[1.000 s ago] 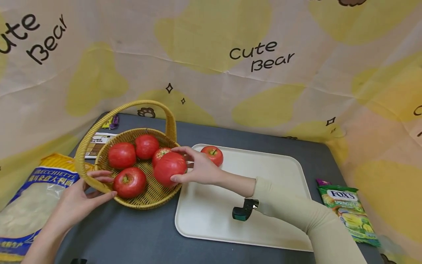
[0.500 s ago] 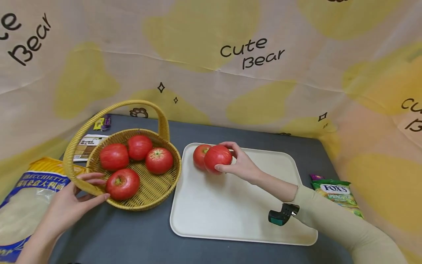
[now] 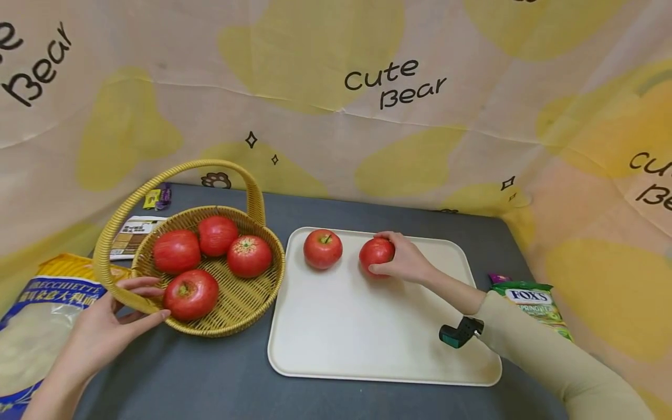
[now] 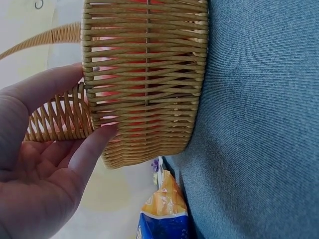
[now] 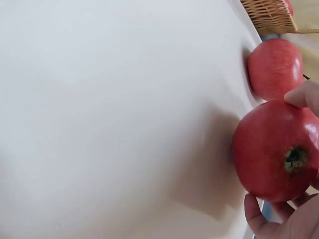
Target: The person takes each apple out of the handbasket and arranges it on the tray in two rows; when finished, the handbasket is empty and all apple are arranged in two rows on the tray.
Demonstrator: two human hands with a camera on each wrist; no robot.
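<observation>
My right hand (image 3: 406,259) grips a red apple (image 5: 274,149) at the back middle of the white tray (image 3: 378,350), fingers round its far side and thumb at the front. Another red apple (image 3: 322,249) sits to its left near the tray's back left corner. At the left, my left hand (image 3: 112,326) holds the yellow wicker basket (image 4: 144,84) by its rim where the arched handle (image 3: 173,169) joins. Several red apples (image 3: 249,256) lie in the basket. Part of the held apple is hidden by my right hand in the head view.
A blue and yellow pasta bag (image 3: 44,326) lies left of the basket. Behind that are a printed packet (image 3: 133,236) and small wrapped sweets (image 3: 157,197). A green candy bag (image 3: 532,303) lies right of the tray. A patterned cloth (image 3: 315,70) hangs behind the table.
My right hand has carried an apple from the basket rightward over the tray, past the other apple, and lowered it at the tray's back middle. My left hand keeps its hold on the basket.
</observation>
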